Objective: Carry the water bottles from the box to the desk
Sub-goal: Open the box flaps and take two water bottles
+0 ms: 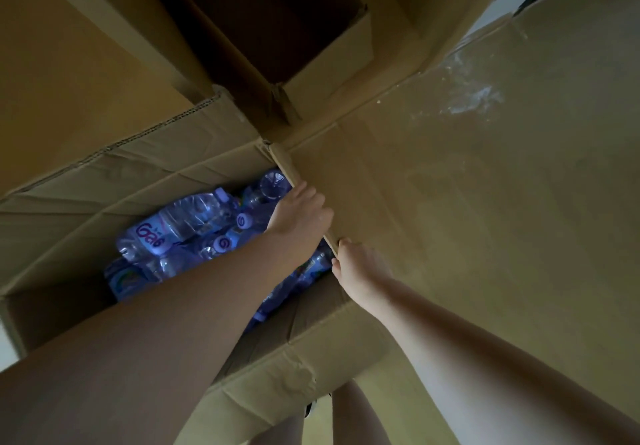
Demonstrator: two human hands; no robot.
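Bottles (180,233) lie wrapped deep in the box (86,181) while your left hand (299,214) and right hand (360,271) each grip the flap (450,202) edge; if you release it, the flap may swing back over them.

2 bare forearms reach in from the bottom edge, no sleeves showing up to where the frame cuts them off. The left hand (300,214) and the right hand (358,268) carry no rings, watch or bracelet. Below, 2 bare legs show, with the dark-and-white edge of a shoe (309,409).
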